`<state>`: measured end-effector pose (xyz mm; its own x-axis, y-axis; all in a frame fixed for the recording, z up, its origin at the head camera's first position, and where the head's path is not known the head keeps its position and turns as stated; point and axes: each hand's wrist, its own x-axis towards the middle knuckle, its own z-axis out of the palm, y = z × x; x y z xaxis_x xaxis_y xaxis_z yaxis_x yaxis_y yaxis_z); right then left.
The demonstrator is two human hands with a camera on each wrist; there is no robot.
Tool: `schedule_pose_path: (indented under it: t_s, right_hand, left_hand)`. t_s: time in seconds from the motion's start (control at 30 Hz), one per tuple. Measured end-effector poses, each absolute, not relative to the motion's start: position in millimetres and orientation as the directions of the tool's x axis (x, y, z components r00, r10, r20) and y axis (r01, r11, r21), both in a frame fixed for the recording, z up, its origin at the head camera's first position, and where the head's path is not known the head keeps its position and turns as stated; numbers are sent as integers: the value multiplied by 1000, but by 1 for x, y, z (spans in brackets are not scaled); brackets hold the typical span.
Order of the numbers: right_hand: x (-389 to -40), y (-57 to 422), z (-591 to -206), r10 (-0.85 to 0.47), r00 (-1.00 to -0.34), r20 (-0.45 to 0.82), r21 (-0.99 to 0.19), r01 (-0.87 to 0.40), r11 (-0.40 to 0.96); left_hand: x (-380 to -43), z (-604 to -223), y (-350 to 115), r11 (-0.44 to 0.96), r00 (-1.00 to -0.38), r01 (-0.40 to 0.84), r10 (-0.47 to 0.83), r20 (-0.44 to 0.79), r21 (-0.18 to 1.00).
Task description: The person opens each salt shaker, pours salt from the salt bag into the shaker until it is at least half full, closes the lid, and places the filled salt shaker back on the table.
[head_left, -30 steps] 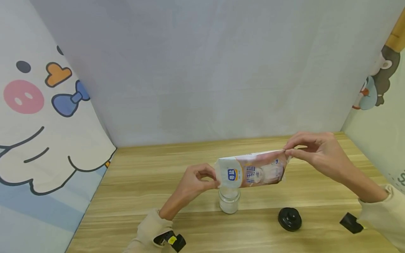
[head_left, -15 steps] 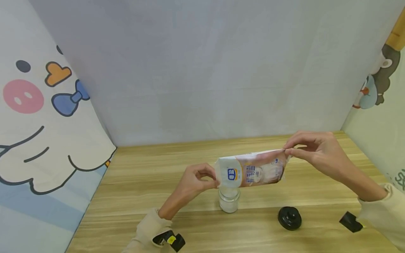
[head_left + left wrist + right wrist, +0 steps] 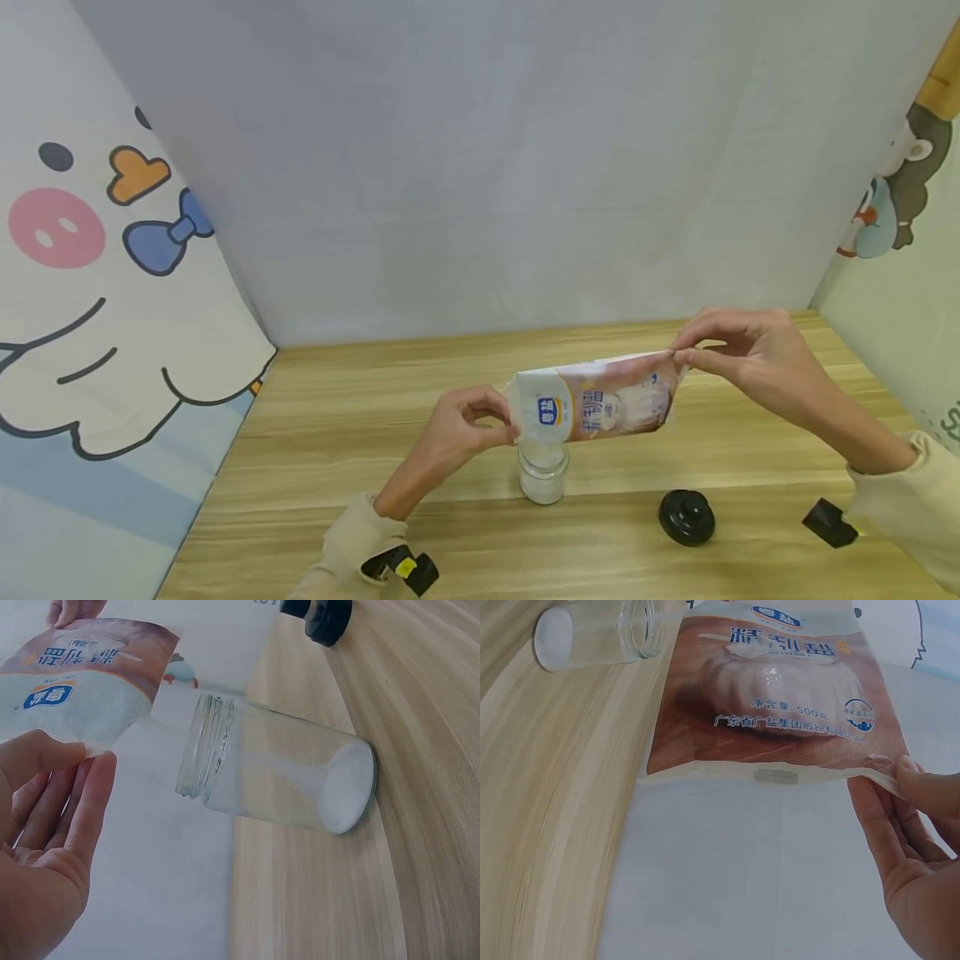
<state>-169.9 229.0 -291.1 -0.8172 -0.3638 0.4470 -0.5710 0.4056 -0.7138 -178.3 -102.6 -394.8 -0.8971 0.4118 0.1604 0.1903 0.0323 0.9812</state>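
A salt bag with a brown and white printed front hangs tilted over an upright glass jar, its left end lower. My left hand pinches the edge of that lower end between thumb and fingers. At the upper far corner, my right hand pinches the bag's sealed edge. In the left wrist view, white salt covers the jar's bottom, and a faint white stream runs inside the glass towards it. The bag's mouth is partly hidden in the head view.
A round black lid with a knob lies on the wooden table, right of the jar. Behind the table hangs a pale grey cloth. Cartoon-printed panels stand at both sides.
The bag's right end has risen very slightly with my right hand. Both hands keep their pinch, and the jar and lid stay in place.
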Motion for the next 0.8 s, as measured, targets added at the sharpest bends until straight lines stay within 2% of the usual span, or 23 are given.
schedule_pose_path:
  t_s: [0.8]
  right_hand:
    - [-171,228,-289,-373,-801,467,-704,-593,392]
  left_hand:
    - [-178,-394,-102,19,-897,175,415,152,984]
